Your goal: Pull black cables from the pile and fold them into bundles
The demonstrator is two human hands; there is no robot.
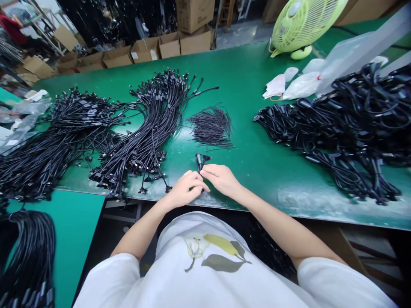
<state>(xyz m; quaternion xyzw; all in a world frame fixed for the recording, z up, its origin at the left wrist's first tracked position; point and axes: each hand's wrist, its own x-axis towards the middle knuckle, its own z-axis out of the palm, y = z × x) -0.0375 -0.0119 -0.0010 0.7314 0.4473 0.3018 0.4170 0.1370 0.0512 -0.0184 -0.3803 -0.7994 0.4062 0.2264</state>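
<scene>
My left hand (pixel 186 188) and my right hand (pixel 221 179) meet at the near edge of the green table (pixel 250 85), fingers curled together. Between them they pinch a small black cable piece with a plug end (pixel 199 161) that sticks up just beyond the fingertips. Just past it lies a loose pile of short thin black ties (pixel 212 126). A fanned bundle of black cables with connectors (pixel 150 124) lies to the left of my hands.
A second cable bundle (pixel 54 141) covers the table's left part, and a big heap of thicker black cords (pixel 349 124) fills the right. A light green fan (pixel 302 23), white plastic bags (pixel 298 83) and cardboard boxes (pixel 144 49) stand at the back. More cables (pixel 25 256) hang at lower left.
</scene>
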